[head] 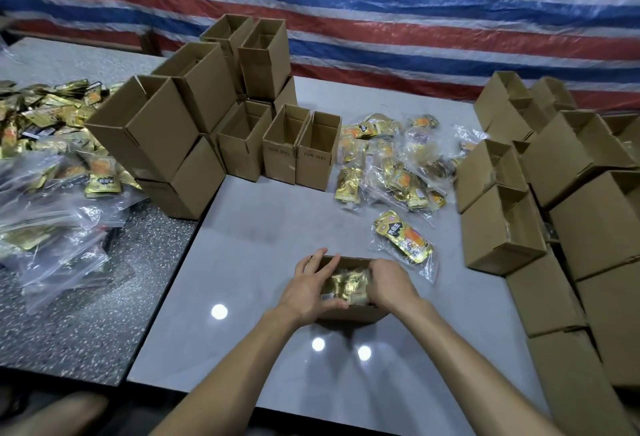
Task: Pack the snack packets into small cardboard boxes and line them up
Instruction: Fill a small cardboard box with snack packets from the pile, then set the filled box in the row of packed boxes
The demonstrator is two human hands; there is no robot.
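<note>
Seen through my remote head view: a small open box [349,313] sits on the grey table [263,227] directly in front of me, near its front edge, with gold packets [346,285] bunched inside. My left hand [308,283] lies spread over the box's left side, fingers straight and fanned past the far corner and thumb along the near rim, apparently to steady the box. My right hand [389,285] curls down over the right side onto the packets. Its fingertips are hidden, so I cannot tell whether it pinches them or only pushes.

I judge this to be the tucking-in step, with the contents being seated low enough to clear the rim.

Just beyond the right hand lies one bag [403,236] of packets, close for the next fill. Farther back, more bags [391,158] are scattered. Empty boxes [298,148] stand open-topped to the left, some stacked. Other boxes [502,224] are stacked along the right edge, likely the growing line-up.
</note>
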